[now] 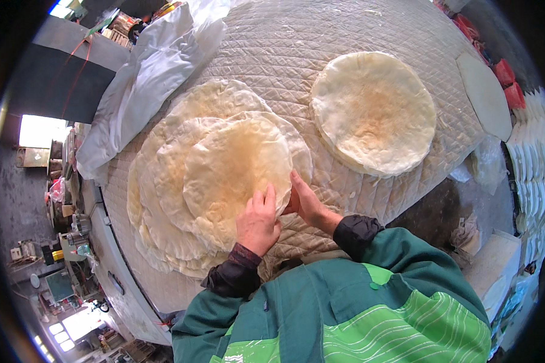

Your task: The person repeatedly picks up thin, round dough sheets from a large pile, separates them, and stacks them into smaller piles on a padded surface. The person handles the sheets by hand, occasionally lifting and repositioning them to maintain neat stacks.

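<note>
Thin round flatbreads lie overlapped in a loose pile on a quilted cloth in front of me. My left hand [257,222] rests on the near right part of the top flatbread [236,168], fingers slightly spread. At that flatbread's right edge is my right hand [306,199], thumb up along the rim and fingers partly hidden below it; whether they grip the edge is unclear. A neater round stack of flatbreads [374,111] sits apart to the right, touched by neither hand.
The quilted cloth [277,50] covers the broad surface. White sheeting [150,77] is bunched at the left edge. A pale oval board [483,95] and a clear plastic bag [488,163] lie at the right. A white chest-like unit [122,272] stands at the lower left.
</note>
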{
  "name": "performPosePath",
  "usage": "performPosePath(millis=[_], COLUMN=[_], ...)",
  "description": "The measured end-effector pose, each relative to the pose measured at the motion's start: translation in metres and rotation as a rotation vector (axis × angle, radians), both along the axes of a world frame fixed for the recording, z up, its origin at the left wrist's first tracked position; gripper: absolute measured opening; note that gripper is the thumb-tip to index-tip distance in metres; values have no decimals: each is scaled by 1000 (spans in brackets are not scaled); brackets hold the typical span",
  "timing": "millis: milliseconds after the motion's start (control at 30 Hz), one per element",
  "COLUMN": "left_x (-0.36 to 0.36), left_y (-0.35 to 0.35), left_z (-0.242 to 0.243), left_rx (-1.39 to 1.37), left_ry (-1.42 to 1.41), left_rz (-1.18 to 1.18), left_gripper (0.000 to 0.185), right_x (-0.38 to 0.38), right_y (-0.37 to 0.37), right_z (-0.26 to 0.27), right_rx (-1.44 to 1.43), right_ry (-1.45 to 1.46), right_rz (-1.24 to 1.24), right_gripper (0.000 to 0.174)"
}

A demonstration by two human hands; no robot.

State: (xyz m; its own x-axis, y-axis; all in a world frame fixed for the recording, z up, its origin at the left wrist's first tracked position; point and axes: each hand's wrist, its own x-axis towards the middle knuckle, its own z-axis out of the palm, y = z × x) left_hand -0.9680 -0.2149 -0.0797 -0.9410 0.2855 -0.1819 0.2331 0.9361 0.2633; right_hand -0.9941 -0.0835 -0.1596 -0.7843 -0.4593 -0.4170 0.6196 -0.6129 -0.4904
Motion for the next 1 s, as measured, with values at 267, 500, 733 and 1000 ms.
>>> performPosePath(millis=[267,500,733,1000], left_x=[21,-51,-110,-104], left_y=[9,48,146,189], left_z=[39,72,-24,-103], left_rx=[185,260,288,260], left_ry=[-97,354,628,462], left_rz=[-248,-234,-530,-637], left_gripper=[54,43,32,27], right_x=[-118,-172,-115,-68], right_y=[41,129,283,350], right_z=[-35,88,58,-94], right_rx=[198,182,340,490], right_ry=[164,605,280,-82], right_rz=[295,-149,-651,-934], right_gripper=[21,29,34,34])
